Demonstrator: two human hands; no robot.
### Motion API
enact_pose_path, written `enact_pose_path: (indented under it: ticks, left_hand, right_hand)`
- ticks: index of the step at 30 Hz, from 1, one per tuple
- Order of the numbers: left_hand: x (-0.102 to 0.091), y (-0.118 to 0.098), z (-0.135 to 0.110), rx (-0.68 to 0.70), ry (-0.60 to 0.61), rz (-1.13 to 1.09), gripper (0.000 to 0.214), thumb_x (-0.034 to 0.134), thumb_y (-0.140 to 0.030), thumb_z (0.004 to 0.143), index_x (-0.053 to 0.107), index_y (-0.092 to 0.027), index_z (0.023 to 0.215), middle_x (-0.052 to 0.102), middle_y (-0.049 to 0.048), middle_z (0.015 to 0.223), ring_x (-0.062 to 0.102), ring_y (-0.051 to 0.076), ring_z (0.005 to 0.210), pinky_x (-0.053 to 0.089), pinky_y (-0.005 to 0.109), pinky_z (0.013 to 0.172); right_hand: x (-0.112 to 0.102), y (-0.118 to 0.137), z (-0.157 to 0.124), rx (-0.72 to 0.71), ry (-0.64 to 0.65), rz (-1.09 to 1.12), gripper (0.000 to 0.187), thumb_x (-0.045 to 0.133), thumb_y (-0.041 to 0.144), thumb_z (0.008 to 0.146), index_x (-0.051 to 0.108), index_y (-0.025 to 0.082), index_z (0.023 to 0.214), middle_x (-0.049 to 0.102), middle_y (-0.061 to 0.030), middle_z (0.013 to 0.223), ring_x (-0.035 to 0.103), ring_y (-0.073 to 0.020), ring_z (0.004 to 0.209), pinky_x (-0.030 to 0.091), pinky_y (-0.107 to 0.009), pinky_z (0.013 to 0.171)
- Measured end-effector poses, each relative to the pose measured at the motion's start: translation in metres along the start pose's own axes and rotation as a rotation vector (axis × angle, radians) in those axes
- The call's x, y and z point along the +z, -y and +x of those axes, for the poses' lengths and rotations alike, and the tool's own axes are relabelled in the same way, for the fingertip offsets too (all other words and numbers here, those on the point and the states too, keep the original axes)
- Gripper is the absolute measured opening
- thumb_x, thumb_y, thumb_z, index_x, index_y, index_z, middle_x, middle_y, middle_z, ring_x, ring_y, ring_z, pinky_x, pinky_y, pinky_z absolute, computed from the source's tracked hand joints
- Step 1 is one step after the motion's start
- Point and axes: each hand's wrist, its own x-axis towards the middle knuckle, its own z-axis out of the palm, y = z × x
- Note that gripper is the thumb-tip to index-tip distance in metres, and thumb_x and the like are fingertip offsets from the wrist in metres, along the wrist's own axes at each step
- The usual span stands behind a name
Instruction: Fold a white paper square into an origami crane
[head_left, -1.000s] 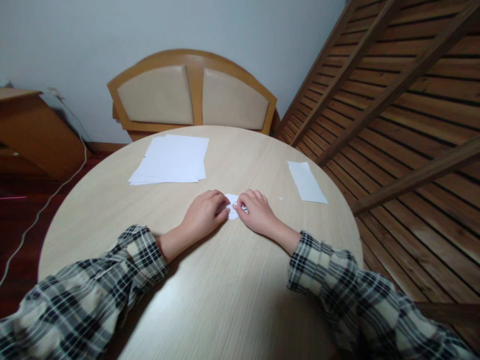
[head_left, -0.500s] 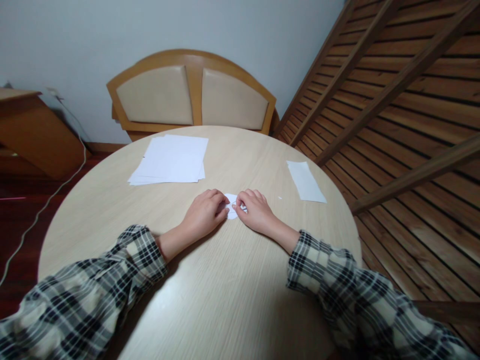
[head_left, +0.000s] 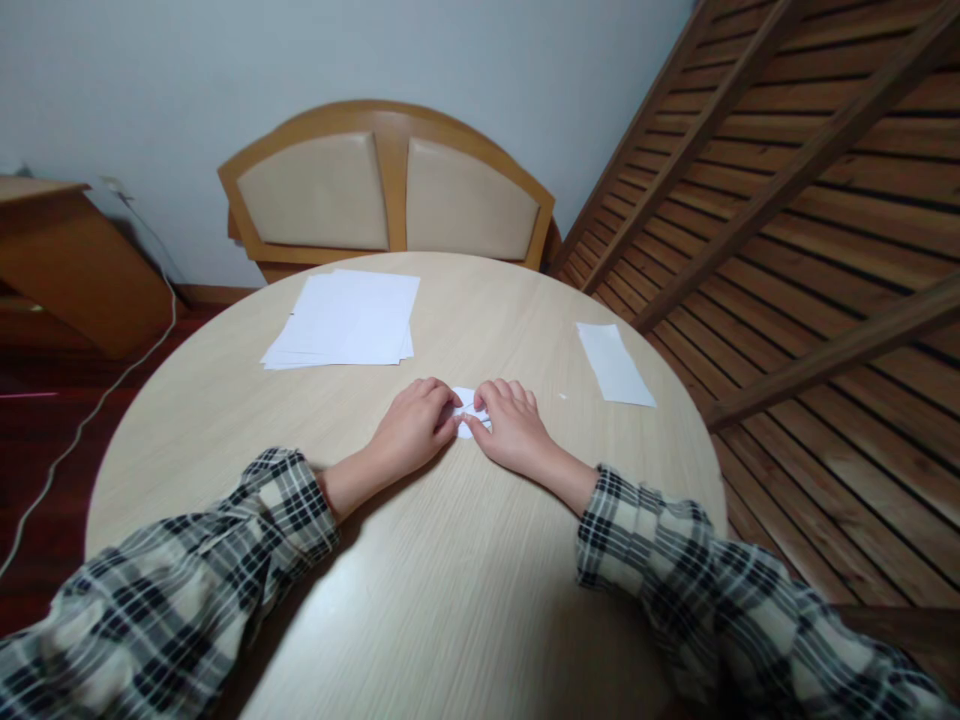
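Observation:
A small folded piece of white paper (head_left: pixel 466 399) lies on the round table (head_left: pixel 390 580), between my two hands. My left hand (head_left: pixel 417 424) has its thumb and fingers closed on the left side of the paper. From the right, my right hand (head_left: pixel 513 424) grips the paper, its thumb and index finger a little apart over the creased part. Crease lines show across the middle of the paper. Its outer ends are hidden under my fingers.
Several white sheets (head_left: pixel 349 318) lie stacked at the far left of the table. A white paper strip (head_left: pixel 615 364) rests near the right edge, with a tiny paper scrap (head_left: pixel 562 396) beside it. Beyond the table stands a padded wooden headboard (head_left: pixel 396 180); wooden slats (head_left: pixel 810 260) rise at right.
My right thumb and index finger have spread apart a little and shifted on the folded paper, showing more of its creases. My left hand keeps its hold. The camera view has shifted slightly.

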Motion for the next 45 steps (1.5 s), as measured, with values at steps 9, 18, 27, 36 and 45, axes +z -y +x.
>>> enact_pose_path:
  ticks: [9,18,27,36,45]
  left_hand:
    - [0.001,0.002,0.000,-0.006,0.010,-0.013,0.016,0.058,-0.020,0.087,0.063,-0.014,0.101,0.062,0.0113,0.102,0.057,0.026,0.097,0.048,0.042,0.090]
    - [-0.001,0.001,-0.001,-0.010,0.017,-0.021,0.015,0.057,-0.022,0.088,0.061,-0.015,0.101,0.062,0.0113,0.103,0.057,0.026,0.098,0.048,0.043,0.091]
    - [0.001,0.001,-0.001,0.009,0.001,-0.028,0.015,0.056,-0.023,0.089,0.061,-0.015,0.101,0.062,0.0109,0.101,0.057,0.025,0.097,0.048,0.042,0.089]
    - [-0.007,0.017,0.000,0.128,0.100,-0.120,0.021,0.051,-0.018,0.089,0.060,-0.016,0.108,0.062,0.0111,0.109,0.055,0.025,0.104,0.045,0.043,0.095]
    - [-0.021,0.026,0.001,0.197,0.210,-0.217,0.032,0.052,-0.014,0.087,0.061,-0.020,0.117,0.061,0.0108,0.116,0.055,0.023,0.110,0.045,0.043,0.100]
  right_hand:
    - [-0.002,-0.002,-0.004,-0.036,0.016,-0.031,0.021,0.038,0.010,0.089,0.050,0.019,0.104,0.060,-0.0100,0.107,0.048,-0.0263,0.102,0.032,-0.039,0.087]
    - [-0.003,-0.013,-0.004,-0.040,0.030,0.051,0.033,0.036,0.001,0.080,0.051,0.020,0.103,0.053,-0.0107,0.107,0.048,-0.0245,0.101,0.038,-0.038,0.088]
    - [-0.001,-0.002,-0.002,-0.017,-0.058,0.019,0.017,0.050,0.030,0.093,0.053,0.019,0.106,0.055,-0.0103,0.110,0.051,-0.0259,0.105,0.038,-0.040,0.090]
    - [0.003,0.000,-0.002,-0.037,-0.042,-0.042,0.025,0.053,0.034,0.094,0.054,0.020,0.114,0.057,-0.0097,0.115,0.050,-0.0271,0.109,0.034,-0.040,0.089]
    - [0.004,-0.002,-0.002,-0.041,-0.039,-0.043,0.023,0.053,0.035,0.093,0.055,0.021,0.112,0.057,-0.0097,0.114,0.050,-0.0273,0.108,0.034,-0.040,0.089]
